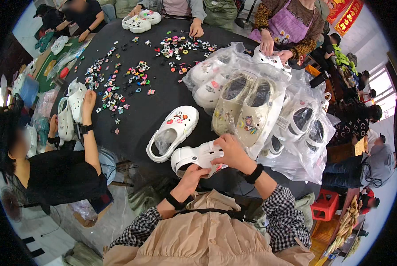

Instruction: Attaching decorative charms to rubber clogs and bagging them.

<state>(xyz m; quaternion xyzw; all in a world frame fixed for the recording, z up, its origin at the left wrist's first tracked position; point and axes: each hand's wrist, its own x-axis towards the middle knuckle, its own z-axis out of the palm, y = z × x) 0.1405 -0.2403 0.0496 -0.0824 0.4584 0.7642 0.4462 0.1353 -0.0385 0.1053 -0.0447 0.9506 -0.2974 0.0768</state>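
Both my hands are on a white clog (194,156) at the near edge of the black table. My left hand (189,181) grips its near side, thumb and fingers at the rim. Over the toe end curls my right hand (234,153); what its fingertips press on is hidden. Just beyond lies the other white clog (187,119), with colourful charms on its toe and clear plastic inside. To the right, beige clogs (247,106) with charms sit in a clear bag on top of a pile.
Bagged white clogs (298,122) fill the table's right side. Loose colourful charms (114,84) lie scattered at the far left and middle of the table (132,133). Co-workers sit around it; one at left holds white clogs (76,102). A red stool (325,205) stands at right.
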